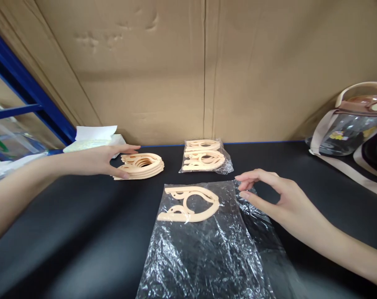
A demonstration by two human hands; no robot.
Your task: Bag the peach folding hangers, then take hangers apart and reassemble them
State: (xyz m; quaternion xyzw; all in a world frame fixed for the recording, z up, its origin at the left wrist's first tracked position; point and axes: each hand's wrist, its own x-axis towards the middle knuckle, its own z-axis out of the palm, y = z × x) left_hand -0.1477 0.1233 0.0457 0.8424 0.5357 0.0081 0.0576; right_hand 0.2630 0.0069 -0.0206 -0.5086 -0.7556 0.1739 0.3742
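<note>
My left hand (112, 160) is at the left end of a stack of beige folding hangers (157, 169), thumb along the near side and fingers spread above the far side. It has not closed around the stack. In front of me lies a clear plastic bag (200, 253) with one folded hanger (207, 216) inside its far end. My right hand (275, 193) hovers by the bag's far right corner, thumb and fingers apart with nothing between them. Behind the bag rests a wrapped clear packet (227, 166) of folded hangers.
A black tabletop (82, 232) reaches back to a cardboard wall (163, 83). An open white paper packet (95, 139) sits behind my left hand. At the far right stands a clear bottle (346, 133) with a strap (356, 172). A blue metal frame (35, 83) rises on the left.
</note>
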